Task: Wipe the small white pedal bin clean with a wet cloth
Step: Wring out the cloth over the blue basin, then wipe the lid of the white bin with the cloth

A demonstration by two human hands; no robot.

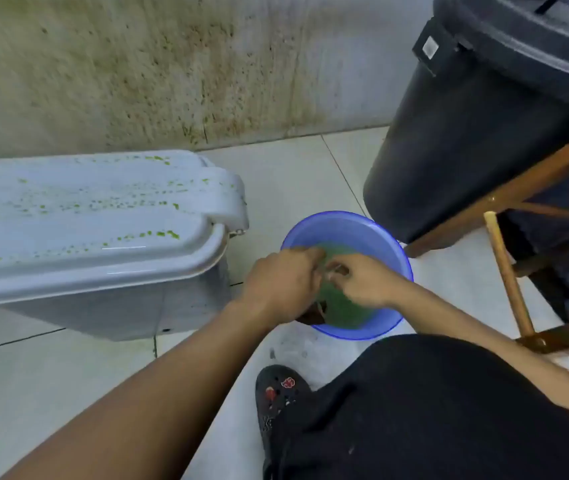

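Down at the lower middle of the frame my black clog with red charms [281, 403] stands on the pale tiled floor [68, 393], my dark-trousered knee [432, 410] beside it. Just beyond, both hands work over the round blue plastic basin [393, 258] of green-tinted water. My left hand [281, 285] is curled shut around a dark brownish cloth [314, 311], a corner of which hangs below my palm; my right hand [362, 280] pinches at something between the two, though whether that is the cloth's other end I cannot tell. I judge this to be the wetting and wringing step: squeeze low inside the basin so the drips stay there, and leave the cloth damp, not streaming. Left of centre, near the basin, sits the small white plastic pedal bin [103, 292], lid closed and speckled with green flecks. At the right a wooden chair frame [508, 271] crowds my elbow, with a tall black lidded barrel [466, 133] behind it, against the stained wall [137, 64].
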